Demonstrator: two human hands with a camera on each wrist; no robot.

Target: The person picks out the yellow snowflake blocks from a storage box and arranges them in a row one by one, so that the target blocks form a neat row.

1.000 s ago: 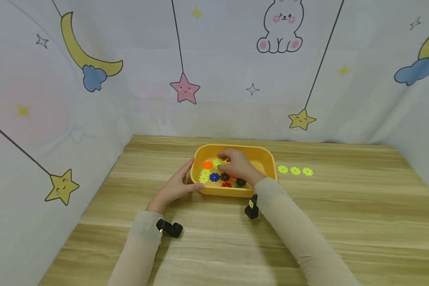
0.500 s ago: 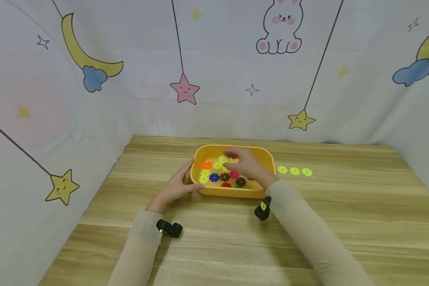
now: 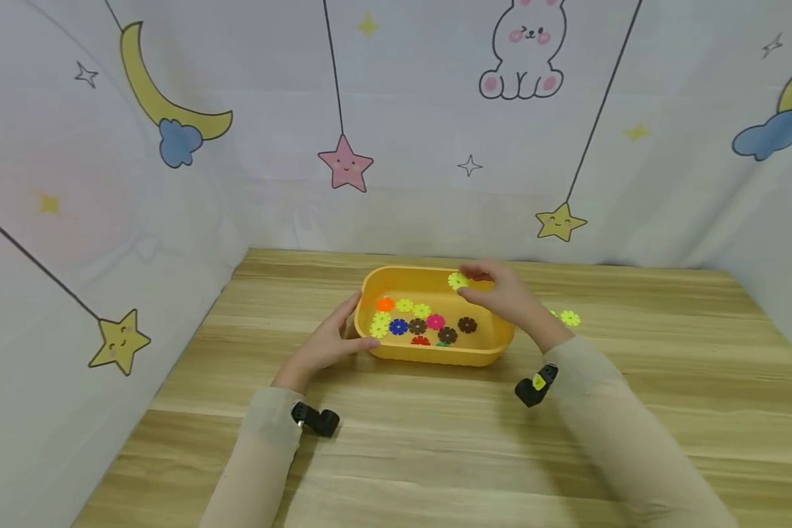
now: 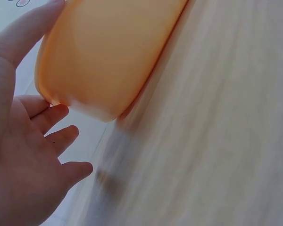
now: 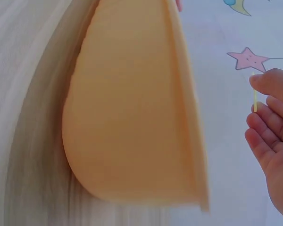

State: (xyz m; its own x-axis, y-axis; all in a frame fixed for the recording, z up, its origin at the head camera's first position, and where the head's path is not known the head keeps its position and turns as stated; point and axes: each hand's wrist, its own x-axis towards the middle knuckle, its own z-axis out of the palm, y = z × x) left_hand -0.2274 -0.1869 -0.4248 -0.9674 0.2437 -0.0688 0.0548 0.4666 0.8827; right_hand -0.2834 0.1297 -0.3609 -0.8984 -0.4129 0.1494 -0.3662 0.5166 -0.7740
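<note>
A yellow-orange plastic tub (image 3: pixel 435 356) stands on the table. My left hand (image 3: pixel 323 350) rests against its left end, the thumb at the front rim and the fingers along the side wall. In the left wrist view, the fingers of that hand are loosely spread, some away from the wall. My right hand (image 3: pixel 511 299) pinches a yellow-green snowflake disc (image 3: pixel 457 281) between thumb and fingers above the tub's right part. The right wrist view shows this disc (image 5: pixel 254 96) edge-on. Inside lie several more discs: yellow-green, orange (image 3: pixel 386 303), blue (image 3: pixel 399 327), pink (image 3: pixel 435 322), brown (image 3: pixel 467 325) and red.
Right of the tub, a yellow-green disc (image 3: pixel 570 318) lies on the wood-grain table (image 3: pixel 396 440), with another mostly covered by my right hand. A cloth backdrop (image 3: pixel 409 220) printed with stars, moons and a rabbit rises behind and at both sides.
My right hand has lifted the yellow-green disc from among the others and carried it rightward across the tub. My left hand stays at the left end.
</note>
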